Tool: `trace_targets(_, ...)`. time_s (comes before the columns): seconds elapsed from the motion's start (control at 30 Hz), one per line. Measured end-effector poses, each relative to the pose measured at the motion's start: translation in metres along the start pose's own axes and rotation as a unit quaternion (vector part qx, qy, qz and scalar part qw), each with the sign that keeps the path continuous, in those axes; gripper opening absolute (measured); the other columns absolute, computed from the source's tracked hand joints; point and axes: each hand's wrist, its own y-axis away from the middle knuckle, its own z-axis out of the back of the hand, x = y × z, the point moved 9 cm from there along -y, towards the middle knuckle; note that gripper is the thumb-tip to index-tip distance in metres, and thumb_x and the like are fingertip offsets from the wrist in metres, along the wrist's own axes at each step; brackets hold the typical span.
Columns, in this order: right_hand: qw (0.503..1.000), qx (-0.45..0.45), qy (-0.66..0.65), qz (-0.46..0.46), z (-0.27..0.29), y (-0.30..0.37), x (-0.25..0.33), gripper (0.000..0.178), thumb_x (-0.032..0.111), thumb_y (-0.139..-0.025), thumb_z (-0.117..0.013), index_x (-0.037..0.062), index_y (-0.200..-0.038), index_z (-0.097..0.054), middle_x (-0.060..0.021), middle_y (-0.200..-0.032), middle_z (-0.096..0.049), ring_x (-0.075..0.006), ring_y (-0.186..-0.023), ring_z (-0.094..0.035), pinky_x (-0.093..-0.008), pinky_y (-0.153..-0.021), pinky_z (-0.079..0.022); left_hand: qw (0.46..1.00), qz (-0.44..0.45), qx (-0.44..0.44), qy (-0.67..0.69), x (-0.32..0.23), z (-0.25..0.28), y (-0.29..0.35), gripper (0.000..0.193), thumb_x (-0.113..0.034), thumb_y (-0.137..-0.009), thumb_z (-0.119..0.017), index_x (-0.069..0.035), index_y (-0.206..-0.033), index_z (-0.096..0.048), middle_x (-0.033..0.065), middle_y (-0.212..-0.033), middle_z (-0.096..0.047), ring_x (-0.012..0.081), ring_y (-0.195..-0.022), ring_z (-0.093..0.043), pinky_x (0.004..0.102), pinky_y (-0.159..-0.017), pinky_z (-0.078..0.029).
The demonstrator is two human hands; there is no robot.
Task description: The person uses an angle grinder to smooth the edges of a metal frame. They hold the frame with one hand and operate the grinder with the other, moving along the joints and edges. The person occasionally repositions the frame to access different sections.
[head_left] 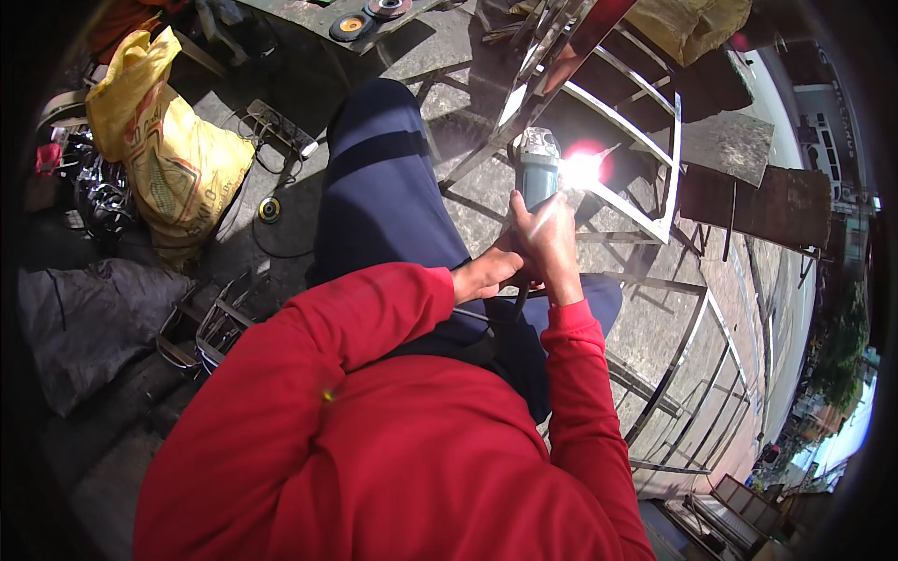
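An angle grinder (540,180) with a grey-green body and metal head points away from me, above my knees. My right hand (549,241) is wrapped round its body. Closed at its rear end, beside the right wrist, is my left hand (488,271); some of its fingers are hidden. A dark cord hangs below the hands. The grinder's head is beside a frame of shiny metal tubes (645,222). White glare with a pink rim covers the spot just right of the head, so I cannot tell whether the disc touches metal.
A yellow sack (182,159) stands at the left by a power strip (281,129) and a small disc (269,209). More discs (351,26) lie on a board at the top. Another metal frame (692,374) lies at the right. A grey sack (94,323) is at the lower left.
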Motion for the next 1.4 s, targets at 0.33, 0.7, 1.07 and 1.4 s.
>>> trace_targets(0.33, 1.0, -0.003, 0.017, -0.006, 0.001, 0.007, 0.006, 0.064, 0.044, -0.082, -0.07, -0.0149, -0.098, -0.051, -0.0345, -0.087, -0.065, -0.0456, -0.084, -0.068, -0.0474, -0.075, -0.056, 0.996, 0.066, -0.048, 0.032, 0.007, 0.006, 0.0, 0.046, 0.008, -0.083, -0.058, -0.004, -0.125, -0.044, 0.0134, -0.091, -0.065, 0.0241, -0.079, -0.068, 0.037, -0.067, -0.057)
trace_targets(0.7, 0.999, -0.04, 0.002, -0.008, 0.009, 0.002, 0.008, 0.065, 0.044, -0.081, -0.071, -0.0163, -0.098, -0.053, -0.0343, -0.087, -0.066, -0.0459, -0.084, -0.068, -0.0469, -0.076, -0.055, 0.997, 0.052, -0.06, -0.022, -0.005, 0.009, -0.005, 0.043, 0.006, -0.087, -0.053, -0.005, -0.128, -0.046, 0.0139, -0.105, -0.063, 0.0261, -0.09, -0.067, 0.0412, -0.081, -0.058)
trace_targets(1.07, 0.999, -0.043, -0.031, 0.003, 0.014, 0.011, 0.006, 0.067, 0.044, -0.082, -0.07, -0.0194, -0.097, -0.054, -0.0358, -0.084, -0.065, -0.0474, -0.083, -0.067, -0.0476, -0.076, -0.055, 0.997, 0.05, -0.05, -0.041, -0.002, 0.009, 0.002, 0.047, 0.005, -0.088, -0.048, -0.008, -0.133, -0.044, 0.0121, -0.112, -0.061, 0.025, -0.098, -0.065, 0.0402, -0.084, -0.057)
trace_targets(1.4, 1.0, -0.005, -0.001, 0.007, -0.004, 0.009, 0.002, 0.064, 0.044, -0.082, -0.07, -0.0157, -0.099, -0.05, -0.0337, -0.085, -0.066, -0.0463, -0.082, -0.068, -0.0479, -0.074, -0.055, 0.996, 0.055, -0.055, -0.034, 0.0, 0.002, 0.006, 0.045, 0.008, -0.086, -0.051, -0.005, -0.129, -0.045, 0.0107, -0.105, -0.063, 0.0201, -0.088, -0.065, 0.034, -0.07, -0.055)
